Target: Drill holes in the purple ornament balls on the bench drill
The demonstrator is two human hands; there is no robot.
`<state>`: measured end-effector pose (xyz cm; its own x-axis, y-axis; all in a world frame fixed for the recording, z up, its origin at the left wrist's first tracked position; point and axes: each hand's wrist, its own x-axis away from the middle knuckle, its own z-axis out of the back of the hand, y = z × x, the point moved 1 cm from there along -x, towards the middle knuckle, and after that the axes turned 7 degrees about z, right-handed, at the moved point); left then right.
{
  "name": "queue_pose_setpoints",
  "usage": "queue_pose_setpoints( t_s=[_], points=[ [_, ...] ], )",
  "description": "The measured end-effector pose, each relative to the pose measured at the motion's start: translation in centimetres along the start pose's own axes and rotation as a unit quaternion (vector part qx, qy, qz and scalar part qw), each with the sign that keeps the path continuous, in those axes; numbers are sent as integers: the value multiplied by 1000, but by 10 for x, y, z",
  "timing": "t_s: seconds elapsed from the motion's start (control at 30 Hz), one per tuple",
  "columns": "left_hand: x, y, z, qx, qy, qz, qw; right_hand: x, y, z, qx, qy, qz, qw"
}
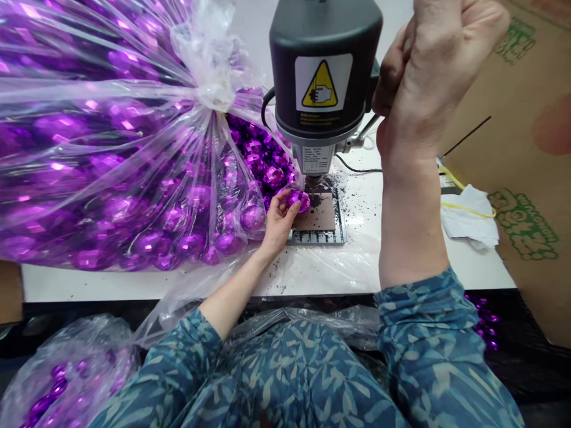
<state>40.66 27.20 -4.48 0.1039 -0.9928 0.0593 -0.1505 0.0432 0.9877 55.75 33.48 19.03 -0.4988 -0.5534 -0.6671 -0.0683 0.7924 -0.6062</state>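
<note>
Your left hand (279, 220) pinches a purple faceted plastic ball (298, 199) under the dark grey bench drill (325, 77) — your right hand (428, 71), right of the drill, is clenched tight.

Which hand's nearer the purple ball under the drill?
Left. The left hand holds the purple ball at the plate; right hand is fisted high beside the machine head.

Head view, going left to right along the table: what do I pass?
Clear bag of purple balls → left hand pinching a purple ball → raised right hand → white cloth → cardboard box. The machine overlaps the ball, so it is left out.
</note>
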Motion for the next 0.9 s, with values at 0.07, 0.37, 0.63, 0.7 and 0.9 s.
queue_pose_setpoints(
  t_s=[0.07, 0.37, 0.63, 0.7, 0.9],
  points=[
    [-4, -4, 0, -26, -2, -27, 999, 0, -1, 0, -7, 0, 7, 1000],
    [-9, -18, -5, -111, -2, -68, 991, 3, -5, 2, 26, -11, -1, 1000],
    [-4, -11, -11, -243, 24, -99, 965, 1, -2, -2, 14, 2, 0, 1000],
    [-2, -10, -13, -259, 29, -108, 959, 1, -2, -2, 9, -4, 6, 1000],
    [-1, -12, -13, -238, 15, -126, 963, 2, 0, 2, 14, -23, 29, 999]
  ],
)
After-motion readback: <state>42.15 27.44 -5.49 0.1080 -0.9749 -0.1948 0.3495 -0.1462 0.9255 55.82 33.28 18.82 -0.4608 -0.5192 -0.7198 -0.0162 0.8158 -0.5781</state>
